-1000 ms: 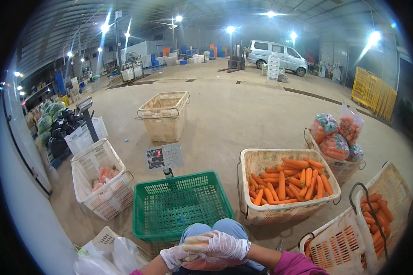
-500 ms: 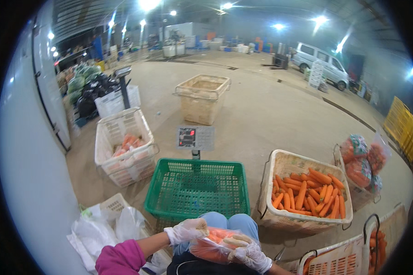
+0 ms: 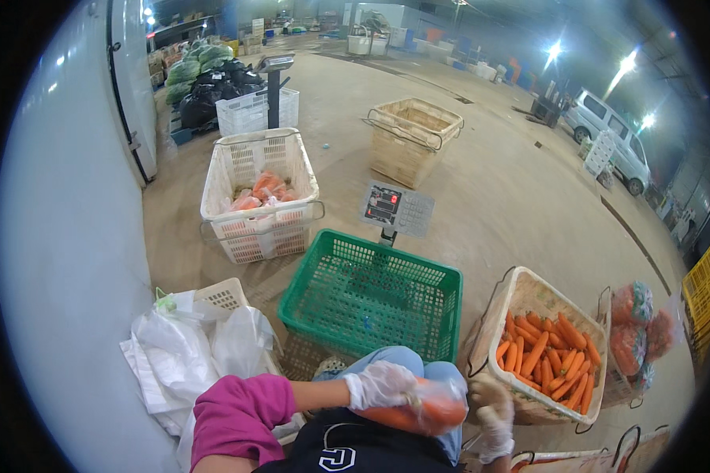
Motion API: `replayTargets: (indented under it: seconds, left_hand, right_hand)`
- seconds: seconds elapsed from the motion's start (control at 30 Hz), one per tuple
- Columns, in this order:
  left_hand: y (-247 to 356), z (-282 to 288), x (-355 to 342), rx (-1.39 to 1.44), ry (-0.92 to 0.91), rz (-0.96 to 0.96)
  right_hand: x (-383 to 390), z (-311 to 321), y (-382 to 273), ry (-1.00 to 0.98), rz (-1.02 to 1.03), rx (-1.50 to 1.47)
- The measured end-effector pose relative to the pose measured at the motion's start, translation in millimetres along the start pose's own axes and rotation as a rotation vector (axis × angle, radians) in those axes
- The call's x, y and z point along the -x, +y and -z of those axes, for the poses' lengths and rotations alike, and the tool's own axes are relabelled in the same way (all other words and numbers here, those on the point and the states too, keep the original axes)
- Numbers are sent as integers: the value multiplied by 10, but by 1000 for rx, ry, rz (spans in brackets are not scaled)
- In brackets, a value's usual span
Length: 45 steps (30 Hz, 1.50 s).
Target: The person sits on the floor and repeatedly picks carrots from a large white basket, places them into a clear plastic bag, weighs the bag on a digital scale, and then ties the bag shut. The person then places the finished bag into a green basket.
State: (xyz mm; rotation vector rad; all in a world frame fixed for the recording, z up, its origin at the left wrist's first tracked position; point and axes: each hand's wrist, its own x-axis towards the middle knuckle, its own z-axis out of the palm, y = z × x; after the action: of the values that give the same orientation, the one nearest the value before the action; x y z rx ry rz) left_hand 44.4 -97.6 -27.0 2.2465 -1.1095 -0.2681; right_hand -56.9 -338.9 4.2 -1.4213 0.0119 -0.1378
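Observation:
A clear plastic bag of carrots point(image 3: 442, 411) lies across my lap. My left hand point(image 3: 383, 385), in a whitish glove, is closed on the gathered plastic of this bag. Just right of the bag, my gloved right hand point(image 3: 491, 414) is raised with its fingers loosely bent and apart, holding nothing that I can see. In front of my knees stands a green perforated crate point(image 3: 290, 303), bare inside, below a scale display point(image 3: 397, 208). To the right, loose carrots point(image 3: 552, 359) fill much of a worn whitish crate point(image 3: 493, 315).
A white crate point(image 3: 264, 229) with bagged carrots point(image 3: 268, 189) stands ahead left. White plastic bags point(image 3: 173, 347) lie over a crate at my left, beside a white wall point(image 3: 71, 260). Farther off is a beige crate point(image 3: 410, 154). Full carrot bags point(image 3: 629, 347) are stacked at right.
My view has turned and tilted down, so the scene sits differently. My right hand has come off the carrot bag to its right; my left hand keeps hold of it.

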Motion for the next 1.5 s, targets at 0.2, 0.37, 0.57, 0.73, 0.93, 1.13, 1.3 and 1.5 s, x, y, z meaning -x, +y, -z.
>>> replayTargets:
  seconds: [0.2,0.37,0.57,0.73,0.93,1.13,1.3,1.5]
  left_hand:
    - [-1300,798,325,838,277,390]
    - [-2212,1944,-44,88,418,789]
    - [-4217,4130,-9,-461,1030,836]
    - [-3517,3028,-156,-117,1031,435]
    - [-1294,51,835,125,731,401]
    - [-941,-845,2229,-57,973,973]
    - [-2006,-763,2953,-416,769,1322]
    - [-2725,-694,2724,-63,390,1413]
  right_hand:
    - [-36,455,406,526,-312,78]
    - [80,355,894,588,-332,89]
    - [-119,289,1104,540,-518,-36]
    - [-188,340,1038,664,-486,5]
    - [-225,110,1012,721,-510,204]
    - [-548,100,1046,608,-108,440]
    - [-1046,-387,1075,214,-44,219]
    - [-916,-1021,911,-90,45,296]
